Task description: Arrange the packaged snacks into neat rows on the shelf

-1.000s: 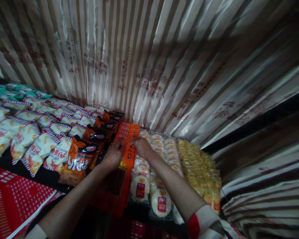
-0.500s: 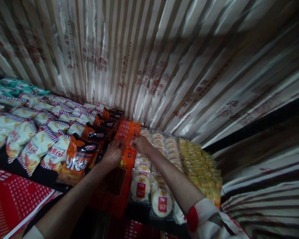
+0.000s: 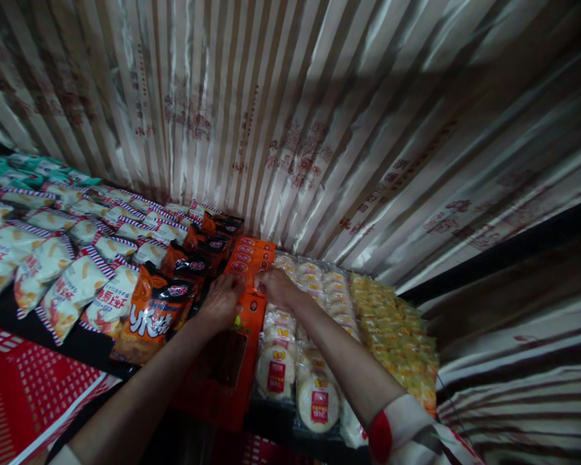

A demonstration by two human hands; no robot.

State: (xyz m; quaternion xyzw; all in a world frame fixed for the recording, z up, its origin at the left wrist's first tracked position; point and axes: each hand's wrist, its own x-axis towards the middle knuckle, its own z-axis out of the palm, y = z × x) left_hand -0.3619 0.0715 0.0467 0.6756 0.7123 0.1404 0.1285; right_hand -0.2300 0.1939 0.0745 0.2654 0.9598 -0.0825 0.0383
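A flat orange snack packet [image 3: 253, 329] with a dark window stands at the front of a row of like packets [image 3: 250, 253]. My left hand [image 3: 223, 300] is closed on its top edge near the left corner, fingers bent over it. Close by on the right, my right hand [image 3: 278, 288] pinches the same top edge, its fingertips partly hidden. The packet's lower left part is covered by my left forearm. Orange-and-black puffed snack bags [image 3: 150, 313] stand just left of my left hand. Wrapped round white crackers [image 3: 277, 369] line up under and beside my right forearm.
White snack bags with striped edges [image 3: 70, 287] fill the left, with green bags [image 3: 39, 166] behind. Small yellow wrapped packs [image 3: 392, 323] stand at the right. A red perforated basket [image 3: 43, 381] is at lower left. A pleated striped curtain [image 3: 290, 97] hangs behind.
The view has shifted slightly, so the goods sit a little lower and farther right. Both hands keep their hold on the orange packet's top edge, with little visible movement.
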